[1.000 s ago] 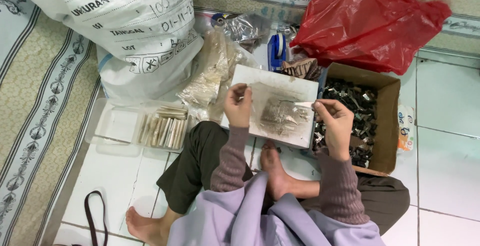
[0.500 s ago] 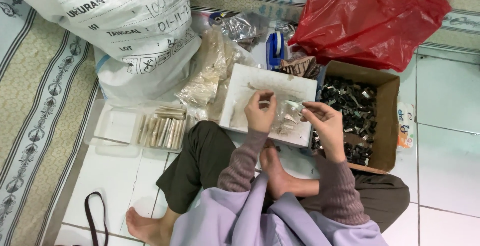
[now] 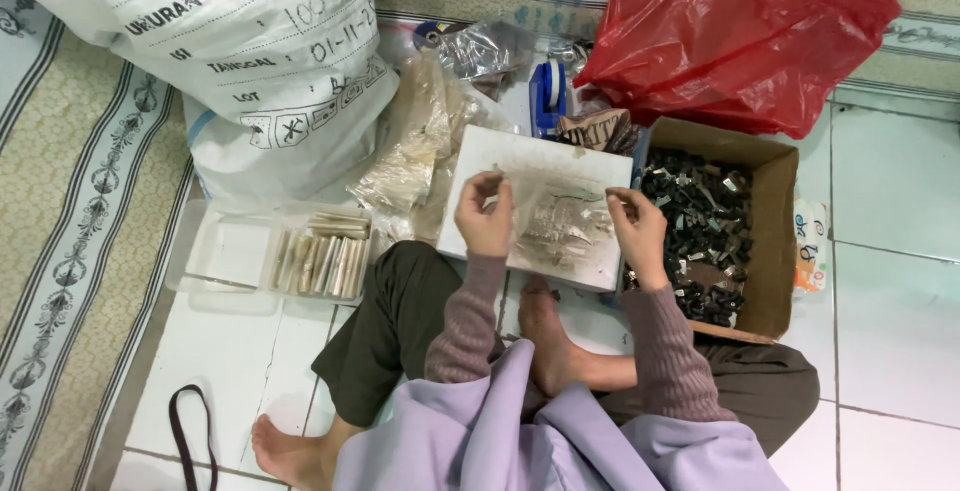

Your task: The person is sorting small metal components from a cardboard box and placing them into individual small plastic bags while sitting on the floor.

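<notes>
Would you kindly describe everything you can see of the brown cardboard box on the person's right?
The cardboard box is open-topped, plain brown and shallow, lying flat on the white tiled floor. It holds a loose heap of small dark pieces, some with pale glints. Its far wall meets the red plastic bag, its left side abuts the white tray, and the right hand hovers at its left edge.

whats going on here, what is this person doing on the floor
A person sits cross-legged on a tiled floor, both hands raised over a white tray of small pale pieces. The left hand and right hand seem to hold a thin clear sleeve stretched between them. A cardboard box of dark metal bits sits at the right, a clear container of filled packets at the left.
</notes>
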